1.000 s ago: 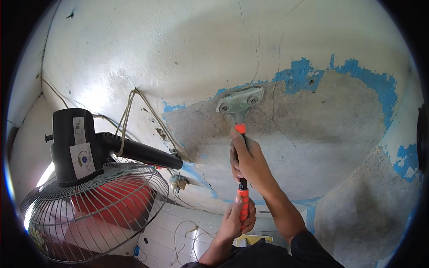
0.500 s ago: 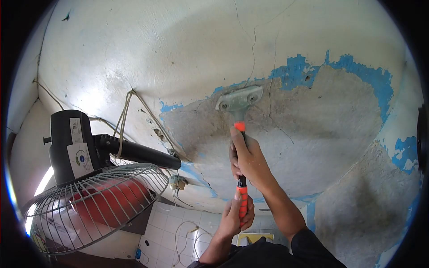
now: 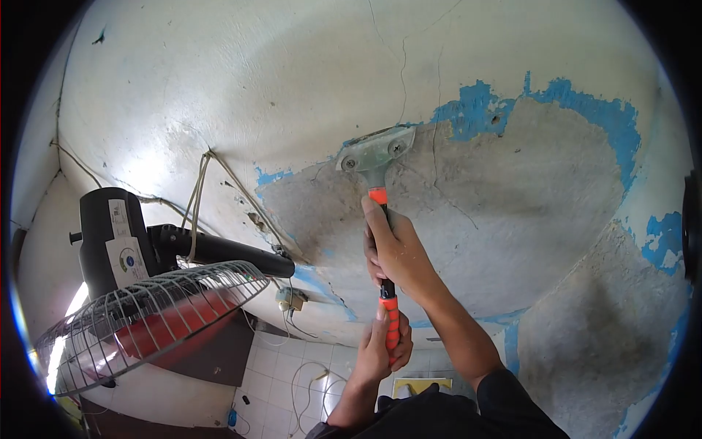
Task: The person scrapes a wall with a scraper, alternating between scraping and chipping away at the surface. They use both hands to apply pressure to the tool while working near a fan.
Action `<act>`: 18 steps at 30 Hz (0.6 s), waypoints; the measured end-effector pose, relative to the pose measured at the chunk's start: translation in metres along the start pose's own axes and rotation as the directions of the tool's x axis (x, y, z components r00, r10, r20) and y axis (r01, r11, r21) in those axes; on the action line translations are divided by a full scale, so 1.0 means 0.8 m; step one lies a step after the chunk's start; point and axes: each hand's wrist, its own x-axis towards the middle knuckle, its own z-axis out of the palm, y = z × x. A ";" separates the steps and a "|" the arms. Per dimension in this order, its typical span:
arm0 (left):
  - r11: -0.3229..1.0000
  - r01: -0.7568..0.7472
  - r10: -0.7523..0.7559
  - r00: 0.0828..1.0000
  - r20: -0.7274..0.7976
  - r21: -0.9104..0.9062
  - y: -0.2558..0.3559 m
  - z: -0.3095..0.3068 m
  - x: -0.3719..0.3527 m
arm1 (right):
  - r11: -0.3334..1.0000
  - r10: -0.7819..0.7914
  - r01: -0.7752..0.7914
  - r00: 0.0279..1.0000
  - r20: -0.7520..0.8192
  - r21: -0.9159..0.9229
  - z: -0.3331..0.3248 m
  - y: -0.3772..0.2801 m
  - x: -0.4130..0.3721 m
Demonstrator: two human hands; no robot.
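Note:
Both hands hold a long-handled scraper (image 3: 375,164) with a wide grey head, two screws and a red-orange and black handle. My right hand (image 3: 401,252) is wrapped round the upper shaft, just below the head. Lower down, my left hand (image 3: 380,345) grips the ribbed orange handle end. The scraper's blade edge lies against the wall (image 3: 292,88), along the border where pale paint meets bare grey plaster (image 3: 512,190). Blue paint (image 3: 475,110) shows in ragged patches to the right of the head.
A black fan (image 3: 113,241) with a wire cage and red blades is at the left. Cords (image 3: 199,190) hang from the wall to its pole. Thin cracks run up the wall. Below are a tiled floor (image 3: 274,366), a loose cable (image 3: 296,388) and a yellow-edged platform (image 3: 409,384).
The scraper head has shifted slightly left and up in view, and its tilt is steeper. Both hands keep their hold on it. The fan's cage has turned a little.

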 end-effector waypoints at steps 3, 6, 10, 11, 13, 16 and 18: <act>0.999 0.029 -0.028 1.000 0.011 -0.032 -0.010 0.001 -0.005 | 1.000 -0.006 0.006 1.000 0.006 -0.008 -0.006 0.011 -0.005; 0.999 0.029 -0.029 1.000 0.013 -0.024 -0.006 0.000 0.000 | 1.000 -0.012 0.012 1.000 0.004 -0.018 -0.006 0.005 -0.001; 1.000 -0.001 0.001 1.000 0.022 0.009 0.002 0.002 0.001 | 1.000 -0.006 0.006 1.000 0.011 -0.004 -0.001 -0.003 0.000; 1.000 0.018 -0.018 1.000 0.025 -0.022 0.000 -0.001 -0.001 | 1.000 -0.012 0.012 1.000 0.009 0.001 -0.001 0.002 0.000; 0.995 0.054 -0.051 0.998 0.035 -0.088 -0.007 -0.012 -0.003 | 1.000 -0.026 0.026 1.000 0.007 0.007 -0.004 0.016 -0.001; 0.998 0.042 -0.038 0.997 0.065 -0.056 0.002 -0.023 0.000 | 0.999 -0.040 0.040 0.999 -0.017 -0.001 0.004 0.011 0.003; 0.998 0.048 -0.045 0.996 0.073 -0.048 0.009 -0.027 -0.004 | 0.999 -0.050 0.050 0.999 -0.011 0.016 0.009 0.011 0.003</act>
